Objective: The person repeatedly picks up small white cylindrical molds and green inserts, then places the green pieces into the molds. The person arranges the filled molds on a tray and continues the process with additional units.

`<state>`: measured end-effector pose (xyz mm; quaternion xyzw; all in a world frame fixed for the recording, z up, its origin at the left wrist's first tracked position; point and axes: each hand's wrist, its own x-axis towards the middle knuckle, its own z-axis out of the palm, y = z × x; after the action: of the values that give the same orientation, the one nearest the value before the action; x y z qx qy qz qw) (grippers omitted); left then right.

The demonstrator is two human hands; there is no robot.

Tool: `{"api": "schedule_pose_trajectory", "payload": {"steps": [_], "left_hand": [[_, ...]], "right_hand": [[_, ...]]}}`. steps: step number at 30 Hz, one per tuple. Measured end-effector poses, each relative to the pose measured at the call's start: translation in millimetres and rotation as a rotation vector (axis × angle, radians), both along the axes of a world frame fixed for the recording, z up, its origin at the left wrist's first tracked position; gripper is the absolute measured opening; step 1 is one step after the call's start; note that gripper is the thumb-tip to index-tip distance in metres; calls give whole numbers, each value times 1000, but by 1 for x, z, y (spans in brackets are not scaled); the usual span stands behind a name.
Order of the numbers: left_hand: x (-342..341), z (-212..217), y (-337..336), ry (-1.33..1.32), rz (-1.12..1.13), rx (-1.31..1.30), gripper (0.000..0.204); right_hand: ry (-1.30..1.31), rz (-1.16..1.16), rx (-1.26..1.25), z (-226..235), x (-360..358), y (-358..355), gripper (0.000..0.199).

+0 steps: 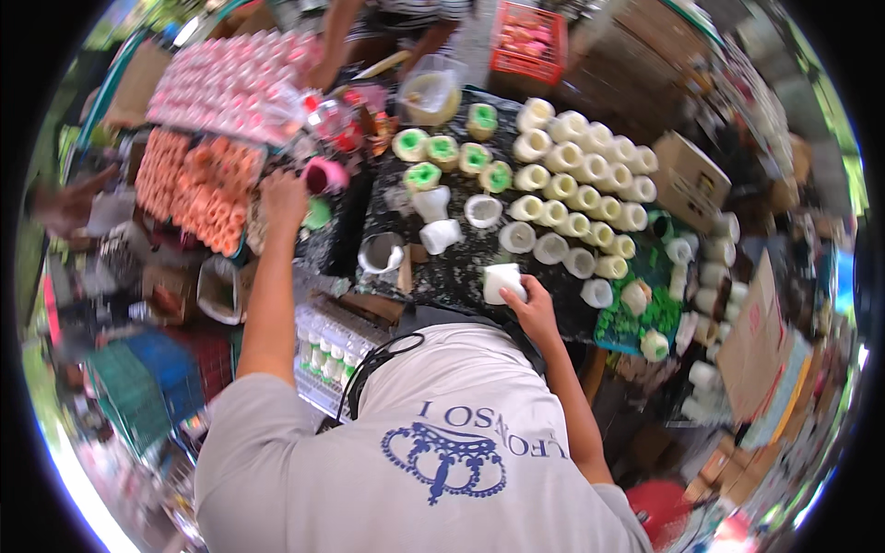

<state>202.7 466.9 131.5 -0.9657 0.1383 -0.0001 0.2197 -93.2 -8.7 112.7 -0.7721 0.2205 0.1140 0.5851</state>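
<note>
My right hand (535, 306) grips a white cup-shaped piece (503, 283) at the near edge of the dark speckled table (461, 263). My left hand (284, 195) reaches out over the far left, beside a tray of orange ring-shaped pieces (198, 189). Its fingers are blurred and partly hidden, so I cannot tell what they touch. Just right of it lie a pink cup (324, 175) and a green round piece (316, 214). Several cream cups with green filling (442, 152) stand mid-table, with white cups (441, 236) nearer me.
Rows of cream cups (581, 175) fill the table's right. Beyond them are a cardboard box (690, 180) and a teal tray of green bits (627, 323). Pink pieces (230, 88) cover the far-left tray. Another person's arm (334, 46) reaches in near a clear tub (430, 92).
</note>
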Motion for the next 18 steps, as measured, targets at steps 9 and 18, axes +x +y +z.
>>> {"api": "schedule_pose_trajectory", "payload": {"steps": [9,18], "left_hand": [[16,-17,33,50,-112,47,19],[24,-4,38,212,-60,30,18]], "right_hand": [[-41,-50,-48,-2,-17,-3,61],[41,-472,8,-4,-129,-39,50]]}}
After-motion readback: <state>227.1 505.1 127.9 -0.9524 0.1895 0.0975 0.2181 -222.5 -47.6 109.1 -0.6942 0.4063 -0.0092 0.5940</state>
